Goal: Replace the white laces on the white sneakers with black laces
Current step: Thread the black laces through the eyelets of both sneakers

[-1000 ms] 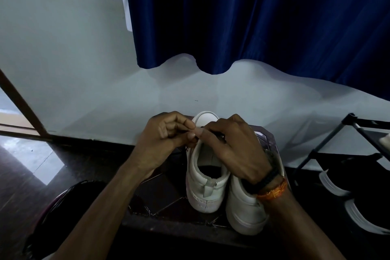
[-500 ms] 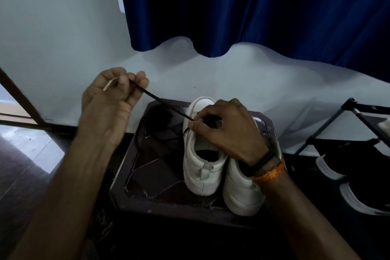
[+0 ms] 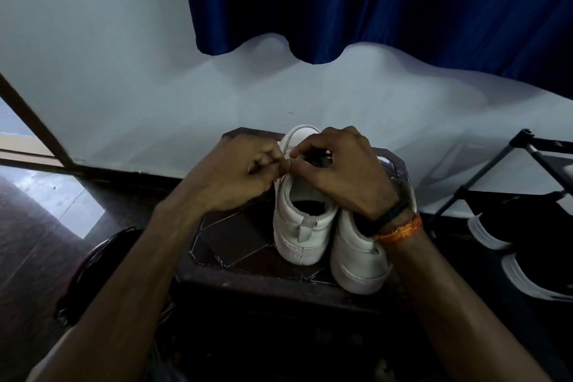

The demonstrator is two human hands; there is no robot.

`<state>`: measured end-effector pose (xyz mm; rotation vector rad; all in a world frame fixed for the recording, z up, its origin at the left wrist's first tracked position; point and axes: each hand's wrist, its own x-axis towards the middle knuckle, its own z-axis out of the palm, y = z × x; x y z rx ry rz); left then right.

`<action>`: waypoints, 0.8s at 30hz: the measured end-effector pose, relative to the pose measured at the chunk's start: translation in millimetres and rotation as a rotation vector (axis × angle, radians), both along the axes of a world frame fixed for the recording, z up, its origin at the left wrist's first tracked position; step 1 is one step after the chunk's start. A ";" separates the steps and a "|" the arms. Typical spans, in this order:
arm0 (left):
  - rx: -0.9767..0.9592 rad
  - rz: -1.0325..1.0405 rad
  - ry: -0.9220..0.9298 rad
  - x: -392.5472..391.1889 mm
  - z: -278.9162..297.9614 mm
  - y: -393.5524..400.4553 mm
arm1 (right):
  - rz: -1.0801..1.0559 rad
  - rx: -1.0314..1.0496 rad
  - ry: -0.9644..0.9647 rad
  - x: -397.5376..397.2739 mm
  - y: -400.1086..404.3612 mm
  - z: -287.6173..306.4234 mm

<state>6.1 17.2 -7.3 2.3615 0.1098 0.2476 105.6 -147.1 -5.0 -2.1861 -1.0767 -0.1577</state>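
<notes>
Lacing, left white leather sneaker (image 3: 302,220), frame centre.
Left hand (image 3: 231,175) and right hand (image 3: 342,174) fingers curled, pinching together at an eyelet, probably feeding lace; the lace itself is hidden.

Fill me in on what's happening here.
A person is working on the left sneaker of a white pair standing heels-toward-camera on a dark stool. Both hands meet over its front, left hand and right hand pinching at the lacing area. The lace itself is hidden by the fingers.
</notes>
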 end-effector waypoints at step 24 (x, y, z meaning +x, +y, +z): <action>-0.599 0.136 -0.159 0.2 4.4 6.0 | -0.017 0.027 0.104 -1.7 -2.6 3.4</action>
